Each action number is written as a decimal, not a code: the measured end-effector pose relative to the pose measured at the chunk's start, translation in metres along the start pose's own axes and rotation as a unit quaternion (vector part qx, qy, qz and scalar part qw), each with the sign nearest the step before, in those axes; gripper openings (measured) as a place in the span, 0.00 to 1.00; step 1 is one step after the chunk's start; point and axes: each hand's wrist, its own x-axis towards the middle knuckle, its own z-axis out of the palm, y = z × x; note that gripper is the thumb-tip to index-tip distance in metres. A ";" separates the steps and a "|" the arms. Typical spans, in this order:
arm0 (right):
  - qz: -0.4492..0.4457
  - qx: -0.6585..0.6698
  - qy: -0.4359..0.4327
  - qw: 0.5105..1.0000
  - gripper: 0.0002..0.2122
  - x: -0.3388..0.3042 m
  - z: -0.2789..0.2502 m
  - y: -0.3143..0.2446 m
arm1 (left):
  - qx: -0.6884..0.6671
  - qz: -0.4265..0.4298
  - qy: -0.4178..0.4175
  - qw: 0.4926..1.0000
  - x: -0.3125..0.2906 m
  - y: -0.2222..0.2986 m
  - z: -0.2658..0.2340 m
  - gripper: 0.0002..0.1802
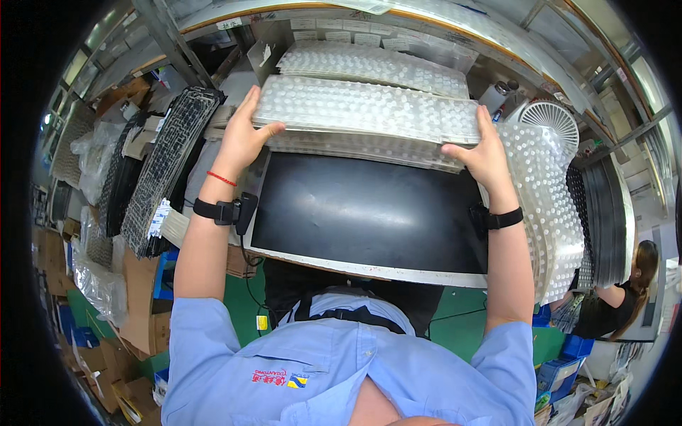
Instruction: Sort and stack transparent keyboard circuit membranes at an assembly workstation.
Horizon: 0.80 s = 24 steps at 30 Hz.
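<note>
Between my two hands is a stack of clear plastic sheets with rows of white round dots (369, 106). My left hand (245, 135) grips its left end, with the thumb on the near edge and the fingers along the end. At the other end, my right hand (486, 155) holds it the same way, thumb at the near corner. Beneath this stack show more layers of similar sheets (355, 147); whether the two touch I cannot tell. Behind it lies another dotted stack (373, 64). A smooth black mat (369, 209) covers the table in front of me.
More dotted sheets (543, 206) hang over the table's right side, near a white fan (550, 121). Black patterned sheets (174, 163) are stacked at the left. A metal shelf (455, 39) crosses behind. Another person (618, 305) is at the far right.
</note>
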 end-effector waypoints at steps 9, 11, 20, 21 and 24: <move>0.018 0.003 0.007 1.000 0.45 -0.006 -0.003 -0.002 | -0.070 -0.009 -0.006 0.997 -0.003 -0.011 0.006 0.48; 0.011 0.005 0.018 1.000 0.45 -0.002 -0.003 0.001 | -0.052 -0.001 0.022 0.998 0.002 -0.020 0.009 0.47; 0.033 0.085 0.054 0.994 0.43 -0.005 0.012 0.008 | -0.304 -0.018 -0.005 0.953 -0.001 -0.029 0.016 0.41; 0.040 0.093 0.029 0.994 0.43 -0.006 0.005 -0.004 | -0.267 -0.047 -0.053 0.961 -0.001 -0.016 0.012 0.38; 0.047 0.075 0.041 0.995 0.43 -0.004 0.005 0.008 | -0.167 0.013 -0.050 0.985 0.004 -0.024 0.015 0.34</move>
